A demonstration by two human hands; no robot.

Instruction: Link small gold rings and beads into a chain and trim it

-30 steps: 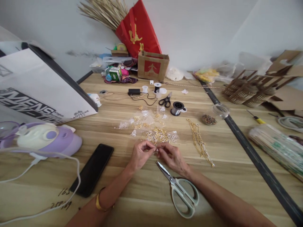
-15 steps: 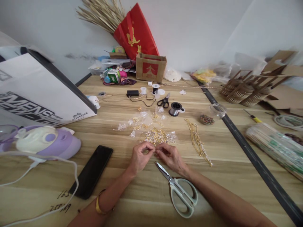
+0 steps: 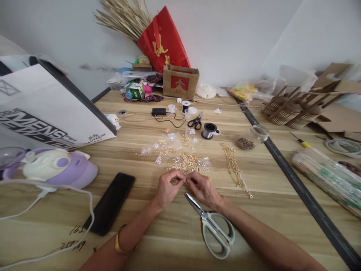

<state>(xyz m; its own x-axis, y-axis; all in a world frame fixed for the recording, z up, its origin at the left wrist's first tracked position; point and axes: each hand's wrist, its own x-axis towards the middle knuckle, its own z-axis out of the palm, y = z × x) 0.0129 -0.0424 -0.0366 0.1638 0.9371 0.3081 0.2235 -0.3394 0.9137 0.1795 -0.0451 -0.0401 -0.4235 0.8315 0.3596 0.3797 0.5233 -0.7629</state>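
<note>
My left hand (image 3: 168,187) and my right hand (image 3: 202,188) rest on the wooden table (image 3: 169,233), fingertips pinched together and meeting at a tiny piece I cannot make out. Just beyond the fingers lies a heap of small gold and silver beads (image 3: 186,162). Pale green scissors (image 3: 214,227) lie open under my right wrist. A gold chain (image 3: 235,169) stretches out to the right of the hands.
A black phone (image 3: 111,202) lies at the left, near a purple and white device (image 3: 53,167) with a white cable. Black scissors (image 3: 195,121), a wire spool (image 3: 209,130), a bead jar (image 3: 249,140), paper bags and wooden baskets (image 3: 296,109) stand further back.
Both hands stay pinched together at the same spot; the fingers shift only slightly. The view has moved a little.
</note>
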